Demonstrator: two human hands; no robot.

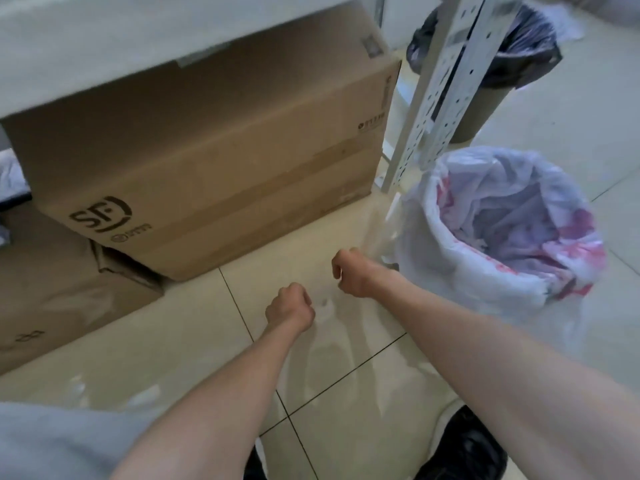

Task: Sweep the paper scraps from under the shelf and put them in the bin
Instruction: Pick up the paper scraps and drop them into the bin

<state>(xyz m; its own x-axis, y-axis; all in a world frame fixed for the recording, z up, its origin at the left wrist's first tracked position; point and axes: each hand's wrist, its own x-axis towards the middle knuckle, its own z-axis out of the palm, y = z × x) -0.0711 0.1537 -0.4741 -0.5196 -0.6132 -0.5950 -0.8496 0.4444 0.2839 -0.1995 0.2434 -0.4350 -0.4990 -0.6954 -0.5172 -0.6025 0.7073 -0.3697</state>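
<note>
Head view: both arms reach down over the tiled floor (pixel 194 344). The left hand (pixel 290 306) and right hand (pixel 349 271) are curled into fists; whether they hold paper scraps, I cannot tell. The bin (pixel 512 233), lined with a white bag, stands just right of the right hand, beside the shelf post (pixel 433 98). No scraps are visible before the cardboard box (pixel 214 161). Risk: loose scraps could spill short of the rim.

You have one view only, from the camera on your head, wide-angle, tilted forward and steeply down at the tiled floor (pixel 194 344). Both your forearms reach in from the bottom edge. It sits close: the cardboard box (pixel 214 161) under the shelf fills the upper left, the lined bin (pixel 512 230) the right, edges bowed by the lens.
</note>
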